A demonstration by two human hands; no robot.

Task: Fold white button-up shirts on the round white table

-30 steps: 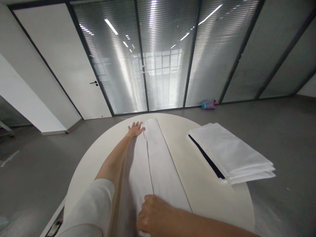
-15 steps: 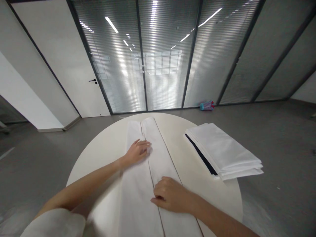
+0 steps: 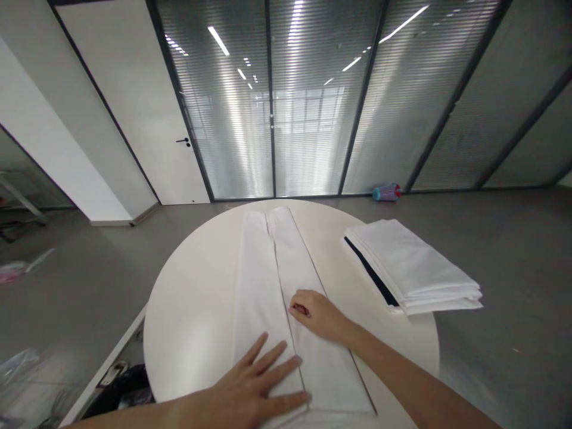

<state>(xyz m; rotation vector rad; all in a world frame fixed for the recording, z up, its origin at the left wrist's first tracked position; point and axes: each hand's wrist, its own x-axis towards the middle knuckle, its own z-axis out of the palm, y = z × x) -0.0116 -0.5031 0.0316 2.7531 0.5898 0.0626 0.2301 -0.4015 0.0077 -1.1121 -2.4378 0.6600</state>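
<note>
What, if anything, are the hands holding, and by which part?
Nothing is gripped. The left hand lies flat on the near end of the long folded white cloth; the right hand rests, fingers curled, on its middle.

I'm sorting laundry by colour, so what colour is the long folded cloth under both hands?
Plain white, no pattern; the head view shows the long folded cloth.

office: glass partition walls [image 3: 313,107] with blinds, ceiling strip lights.

Left hand [image 3: 250,390] lies flat, fingers spread; right hand [image 3: 318,314] rests ahead, fingers seemingly curled under.
</note>
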